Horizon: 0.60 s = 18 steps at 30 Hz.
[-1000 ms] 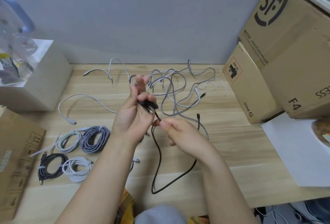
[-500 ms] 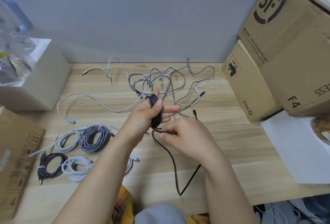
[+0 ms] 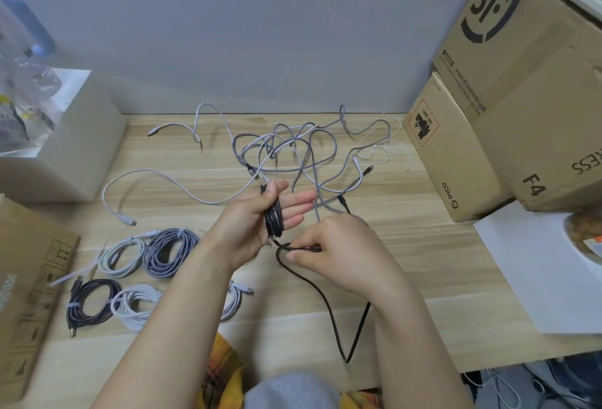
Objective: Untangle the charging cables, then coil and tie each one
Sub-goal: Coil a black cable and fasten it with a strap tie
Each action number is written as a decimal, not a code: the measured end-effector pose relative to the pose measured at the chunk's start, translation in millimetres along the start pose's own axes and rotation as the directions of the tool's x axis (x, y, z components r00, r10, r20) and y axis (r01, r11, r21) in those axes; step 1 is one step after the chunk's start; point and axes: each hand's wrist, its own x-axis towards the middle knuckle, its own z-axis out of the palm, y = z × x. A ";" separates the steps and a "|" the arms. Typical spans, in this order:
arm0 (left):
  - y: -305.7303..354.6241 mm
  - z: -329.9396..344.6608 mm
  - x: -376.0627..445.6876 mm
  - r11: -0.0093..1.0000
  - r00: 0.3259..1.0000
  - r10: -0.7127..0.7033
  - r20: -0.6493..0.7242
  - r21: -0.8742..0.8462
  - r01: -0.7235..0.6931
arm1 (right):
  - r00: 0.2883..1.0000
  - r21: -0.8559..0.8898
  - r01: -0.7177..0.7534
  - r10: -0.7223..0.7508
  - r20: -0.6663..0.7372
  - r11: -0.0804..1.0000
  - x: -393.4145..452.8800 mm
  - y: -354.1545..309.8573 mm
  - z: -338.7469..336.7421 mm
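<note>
**While the black cable winds, keep the loops even**

While my left hand [image 3: 260, 223] is holding the black cable [image 3: 329, 306] looped round its straight fingers, my right hand [image 3: 329, 252] is pinching the slack just beside. I'm feeding steady tension; the tangle [image 3: 293, 154] is waiting behind on the table [image 3: 423, 262].

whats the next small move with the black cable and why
Probably bring the right hand up and lay another loop of the black cable onto the coil in the left hand, since a long slack stretch trails over the table edge.
</note>
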 end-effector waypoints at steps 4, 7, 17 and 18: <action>-4.6 4.3 -1.9 0.968 0.995 -0.067 0.074 0.244 0.047 | 1.000 0.050 -0.009 0.009 -0.007 0.999 -0.2 -4.4 -1.5; -9.3 4.3 0.5 0.819 0.994 -0.025 0.104 0.573 -0.039 | 0.991 0.096 -0.082 0.092 -0.098 0.992 1.5 -6.7 -4.6; -0.6 -2.2 -8.0 0.912 0.788 -0.356 0.502 0.371 0.175 | 0.921 0.665 -0.008 0.265 -0.286 0.747 8.1 21.3 -5.6; 1.1 -4.2 -8.3 0.936 0.740 -0.339 0.581 0.291 0.200 | 0.924 0.692 0.020 0.250 -0.288 0.722 9.2 22.7 -5.1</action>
